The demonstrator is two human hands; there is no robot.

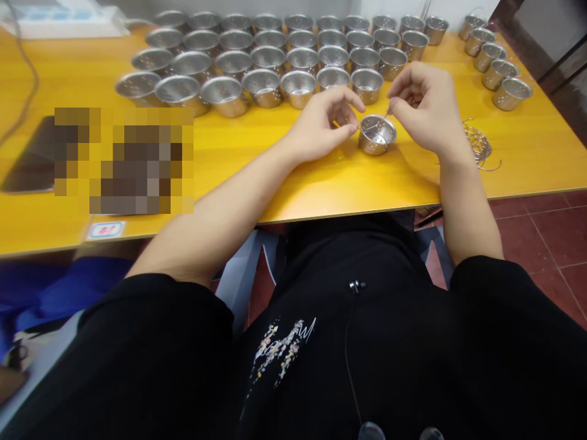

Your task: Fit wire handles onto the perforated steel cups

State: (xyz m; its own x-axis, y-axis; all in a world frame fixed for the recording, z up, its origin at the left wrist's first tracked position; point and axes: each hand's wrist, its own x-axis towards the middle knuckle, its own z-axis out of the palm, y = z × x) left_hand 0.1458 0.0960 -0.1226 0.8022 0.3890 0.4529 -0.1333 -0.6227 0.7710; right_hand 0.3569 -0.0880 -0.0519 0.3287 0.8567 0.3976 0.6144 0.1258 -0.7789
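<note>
A small perforated metal cup (376, 145) stands upright on the yellow table in front of me. A thin wire (384, 117) slants down into its mouth. The wire's upper part is pinched between the thumb and fingers of my right hand (424, 107), just right of and above the cup. At the left rim is my left hand (328, 122), its fingers curved and the index fingertip apart from the thumb. Whether those fingertips touch the cup is hard to see. Beyond my right wrist lies a tangled pile of bent wires (477, 146), partly hidden by the forearm.
Rows of similar perforated cups (263, 88) fill the table's far side. Another line of cups (512, 95) runs along the right; some show wire. A dark flat object (30, 156) and a pixelated patch are at left. The yellow table's (302, 205) front edge is near my body.
</note>
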